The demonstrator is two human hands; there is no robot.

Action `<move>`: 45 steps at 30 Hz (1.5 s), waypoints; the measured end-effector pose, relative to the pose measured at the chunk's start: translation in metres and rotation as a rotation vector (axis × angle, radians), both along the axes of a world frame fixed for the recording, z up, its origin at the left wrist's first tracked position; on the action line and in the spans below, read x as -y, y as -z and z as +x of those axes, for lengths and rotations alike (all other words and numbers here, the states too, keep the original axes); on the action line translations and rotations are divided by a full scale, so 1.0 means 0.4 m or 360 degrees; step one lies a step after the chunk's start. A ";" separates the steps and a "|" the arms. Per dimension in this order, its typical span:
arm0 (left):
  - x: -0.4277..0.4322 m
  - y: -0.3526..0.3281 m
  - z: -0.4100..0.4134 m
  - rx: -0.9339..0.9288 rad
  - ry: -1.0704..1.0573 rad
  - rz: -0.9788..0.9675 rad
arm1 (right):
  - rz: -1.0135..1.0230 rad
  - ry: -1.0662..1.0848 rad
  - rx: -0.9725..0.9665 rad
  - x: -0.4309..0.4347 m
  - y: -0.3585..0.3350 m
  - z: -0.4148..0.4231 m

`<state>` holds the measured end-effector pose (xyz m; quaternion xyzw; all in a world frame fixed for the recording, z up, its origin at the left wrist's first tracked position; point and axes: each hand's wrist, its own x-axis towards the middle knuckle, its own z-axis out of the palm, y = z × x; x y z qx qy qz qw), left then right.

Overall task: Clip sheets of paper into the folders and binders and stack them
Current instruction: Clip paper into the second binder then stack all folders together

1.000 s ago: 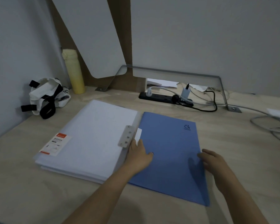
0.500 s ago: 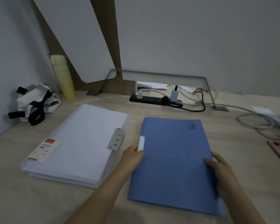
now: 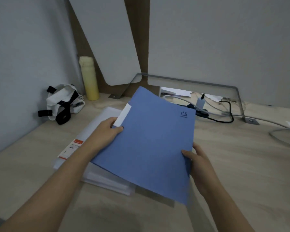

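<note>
A closed blue folder [image 3: 151, 139] with a white spine label is held above the desk, tilted, its left part over a stack of translucent white folders [image 3: 105, 180]. My left hand [image 3: 107, 133] grips the blue folder's left edge by the label. My right hand [image 3: 197, 163] grips its right edge. The white stack lies flat on the wooden desk [image 3: 241, 164]; an orange-and-white sticker [image 3: 70, 149] shows on its top cover. Most of the stack is hidden under the blue folder and my left arm.
A yellow bottle [image 3: 89, 79] stands at the back left beside a white bag with black straps [image 3: 64, 102]. A black power strip [image 3: 201, 113] with plugs and cables lies at the back under a grey metal bracket [image 3: 238, 99]. Grey cables [image 3: 285, 136] run along the right.
The blue folder lay flat on the desk to the right of the white stack; both hands have lifted it and carried it left, over the stack. The camera has moved closer.
</note>
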<state>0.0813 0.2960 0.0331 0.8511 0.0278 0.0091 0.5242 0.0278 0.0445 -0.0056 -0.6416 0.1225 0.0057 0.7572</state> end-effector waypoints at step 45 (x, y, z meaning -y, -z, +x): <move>-0.335 0.150 -0.118 -0.0410 0.0472 0.1236 | -0.1868 -0.0919 0.0116 -0.281 0.117 -0.064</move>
